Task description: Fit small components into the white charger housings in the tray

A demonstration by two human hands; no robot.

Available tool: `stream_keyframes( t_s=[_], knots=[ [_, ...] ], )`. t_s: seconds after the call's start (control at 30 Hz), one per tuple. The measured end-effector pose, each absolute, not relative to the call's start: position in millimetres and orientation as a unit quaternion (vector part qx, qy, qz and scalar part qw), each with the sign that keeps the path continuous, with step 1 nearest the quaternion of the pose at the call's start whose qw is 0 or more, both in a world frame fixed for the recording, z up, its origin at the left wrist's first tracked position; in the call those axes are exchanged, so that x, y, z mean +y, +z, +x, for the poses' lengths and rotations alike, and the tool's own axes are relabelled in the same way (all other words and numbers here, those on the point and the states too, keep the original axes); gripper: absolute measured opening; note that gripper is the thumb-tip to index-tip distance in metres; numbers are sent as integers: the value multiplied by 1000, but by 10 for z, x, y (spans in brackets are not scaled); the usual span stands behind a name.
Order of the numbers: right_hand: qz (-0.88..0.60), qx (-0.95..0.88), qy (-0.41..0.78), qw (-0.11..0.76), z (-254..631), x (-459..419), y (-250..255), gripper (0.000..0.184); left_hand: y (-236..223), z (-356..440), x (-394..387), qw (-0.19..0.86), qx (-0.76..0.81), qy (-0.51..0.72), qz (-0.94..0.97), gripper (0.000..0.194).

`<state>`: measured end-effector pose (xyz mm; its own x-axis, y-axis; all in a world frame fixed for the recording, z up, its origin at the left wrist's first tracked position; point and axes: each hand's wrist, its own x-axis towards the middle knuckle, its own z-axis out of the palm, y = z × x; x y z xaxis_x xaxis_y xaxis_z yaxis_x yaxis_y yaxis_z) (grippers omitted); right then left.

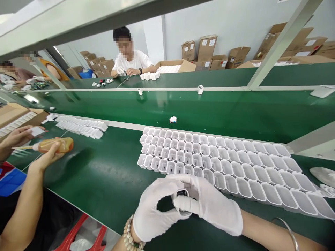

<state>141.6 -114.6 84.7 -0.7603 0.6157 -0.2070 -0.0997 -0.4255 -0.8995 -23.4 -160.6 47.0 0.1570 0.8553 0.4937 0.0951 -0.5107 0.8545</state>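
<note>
In white gloves, both my hands hold one small white plastic housing (182,192) above the green bench. My left hand (158,208) curls around its left side, fingers and thumb closed on it. My right hand (209,200) grips the other side, with a finger lying across its open end. Dark parts show inside the housing; the rest is covered by the gloves. Just beyond my hands stand rows of open white plastic cases (190,148), packed side by side, with their openings facing up.
A co-worker's hand (53,149) at left holds an orange bottle; the other holds a white piece. More white cases (81,125) lie nearby. A green conveyor belt (230,111) carries a small part (173,120). Opposite, a person (132,61) works. Metal posts (284,42) rise at right.
</note>
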Motion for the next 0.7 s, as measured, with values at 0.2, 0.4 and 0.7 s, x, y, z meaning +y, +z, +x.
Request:
stream_keyframes(
  t_s=[0.2, 0.4, 0.7],
  knots=[
    [-271, -558, 750, 229, 1479, -1119, 724, 53, 485, -202, -1623, 378, 390, 553, 632, 59],
    [-359, -676, 600, 234, 1565, -1156, 756, 66, 477, -186, -1592, 377, 423, 558, 606, 46],
    [-482, -697, 499, 180, 1508, -1183, 770, 45, 455, -357, -1485, 200, 454, 466, 733, 61]
  ],
)
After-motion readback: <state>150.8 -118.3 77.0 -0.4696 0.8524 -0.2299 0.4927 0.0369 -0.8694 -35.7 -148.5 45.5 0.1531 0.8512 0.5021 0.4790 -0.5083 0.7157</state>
